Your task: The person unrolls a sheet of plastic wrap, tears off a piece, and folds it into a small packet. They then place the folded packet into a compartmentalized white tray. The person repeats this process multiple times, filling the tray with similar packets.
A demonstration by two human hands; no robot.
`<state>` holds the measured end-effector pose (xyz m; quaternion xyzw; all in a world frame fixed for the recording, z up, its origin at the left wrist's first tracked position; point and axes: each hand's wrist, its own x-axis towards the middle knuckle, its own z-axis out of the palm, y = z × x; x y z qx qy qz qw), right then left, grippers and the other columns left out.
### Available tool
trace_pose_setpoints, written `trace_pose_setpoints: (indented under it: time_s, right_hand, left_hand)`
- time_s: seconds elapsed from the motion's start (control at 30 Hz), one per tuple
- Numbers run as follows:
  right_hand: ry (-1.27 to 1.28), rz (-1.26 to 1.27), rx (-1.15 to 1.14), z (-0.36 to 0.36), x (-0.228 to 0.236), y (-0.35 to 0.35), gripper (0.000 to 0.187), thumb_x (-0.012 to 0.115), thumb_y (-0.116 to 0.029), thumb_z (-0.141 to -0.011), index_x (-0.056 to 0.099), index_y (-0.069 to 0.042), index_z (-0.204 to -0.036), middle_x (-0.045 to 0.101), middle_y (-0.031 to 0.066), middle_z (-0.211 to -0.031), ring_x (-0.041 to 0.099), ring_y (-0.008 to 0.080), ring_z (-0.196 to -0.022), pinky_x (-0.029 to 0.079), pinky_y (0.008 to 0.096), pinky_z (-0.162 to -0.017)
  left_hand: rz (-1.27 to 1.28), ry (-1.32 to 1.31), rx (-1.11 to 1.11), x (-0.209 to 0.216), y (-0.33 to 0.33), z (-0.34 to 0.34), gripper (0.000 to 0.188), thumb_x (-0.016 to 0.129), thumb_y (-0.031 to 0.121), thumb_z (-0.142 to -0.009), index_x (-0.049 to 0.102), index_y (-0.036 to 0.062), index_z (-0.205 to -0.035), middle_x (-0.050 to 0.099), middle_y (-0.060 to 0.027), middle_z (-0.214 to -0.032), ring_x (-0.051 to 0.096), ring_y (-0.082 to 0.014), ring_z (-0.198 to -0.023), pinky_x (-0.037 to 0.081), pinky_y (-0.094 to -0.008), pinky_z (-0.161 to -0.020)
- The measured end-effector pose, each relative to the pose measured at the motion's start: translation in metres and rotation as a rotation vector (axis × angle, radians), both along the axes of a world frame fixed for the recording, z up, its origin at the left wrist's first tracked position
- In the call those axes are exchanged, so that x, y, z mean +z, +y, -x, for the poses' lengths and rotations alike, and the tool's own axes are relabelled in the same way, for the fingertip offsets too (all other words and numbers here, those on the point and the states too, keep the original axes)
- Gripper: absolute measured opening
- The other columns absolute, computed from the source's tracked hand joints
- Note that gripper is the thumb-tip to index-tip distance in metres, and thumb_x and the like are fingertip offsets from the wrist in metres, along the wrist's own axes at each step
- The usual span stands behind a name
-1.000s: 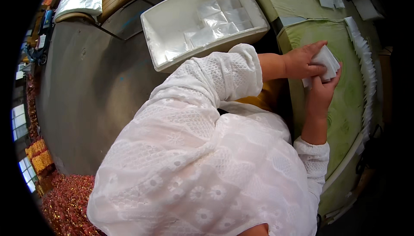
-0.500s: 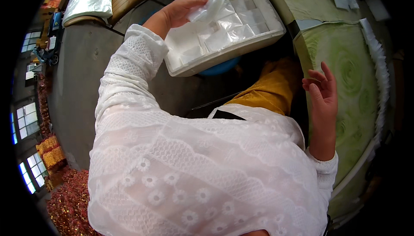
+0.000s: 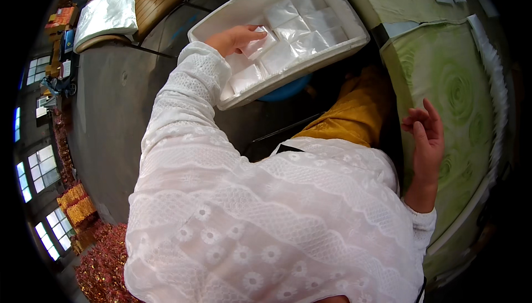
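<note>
Beside right hand (image 3: 426, 142): table with green rose-patterned cover (image 3: 460, 98). Beneath left hand (image 3: 234, 40): white box (image 3: 302, 66), foam by look. Hands well apart. Right hand: holding nothing, loosely curled, palm side turned toward box. Left hand: pinching edge of small clear packet (image 3: 260, 44), inside box. Just beyond it: other packets (image 3: 292, 29) in rows. Handling of held piece: probably light, soft, rather slippery from shiny film, easy to crease. Better to grip flat at edge, without hard squeezing.
</note>
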<state>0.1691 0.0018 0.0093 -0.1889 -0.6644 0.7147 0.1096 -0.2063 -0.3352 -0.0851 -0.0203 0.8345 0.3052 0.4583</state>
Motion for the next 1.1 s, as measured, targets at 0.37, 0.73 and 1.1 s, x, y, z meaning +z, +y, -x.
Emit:
trace_pose_setpoints:
  time_s: [0.37, 0.73, 1.1]
  right_hand:
    - [-0.022, 0.084, -0.050, 0.000, 0.003, 0.005, 0.044, 0.053, -0.002, -0.097, 0.047, -0.003, -0.141, 0.060, 0.0085, -0.116, 0.062, 0.0147, -0.096, 0.055, 0.0305, -0.084]
    - [0.033, 0.136, -0.076, -0.004, -0.004, 0.008, 0.043, 0.053, -0.001, -0.097, 0.048, -0.003, -0.139, 0.061, 0.0081, -0.114, 0.062, 0.0147, -0.096, 0.056, 0.0308, -0.084]
    - [0.077, 0.174, -0.055, -0.007, -0.007, 0.011, 0.043, 0.052, -0.001, -0.097, 0.047, -0.003, -0.140, 0.061, 0.0090, -0.117, 0.063, 0.0160, -0.097, 0.056, 0.0316, -0.085]
  left_hand:
    - [-0.165, -0.022, -0.068, -0.013, 0.013, -0.008, 0.053, 0.061, 0.021, -0.092, 0.050, 0.0059, -0.141, 0.057, -0.0108, -0.135, 0.049, -0.0246, -0.128, 0.035, -0.0385, -0.108]
    - [0.074, 0.528, -0.432, 0.017, 0.002, -0.034, 0.071, 0.080, 0.022, -0.069, 0.055, 0.0070, -0.134, 0.058, -0.0174, -0.129, 0.053, -0.0308, -0.122, 0.039, -0.0349, -0.107]
    - [-0.092, 0.423, -0.163, 0.007, -0.021, -0.039, 0.052, 0.075, 0.018, -0.076, 0.062, 0.0064, -0.124, 0.064, -0.0102, -0.110, 0.062, -0.0220, -0.101, 0.050, -0.0312, -0.089]
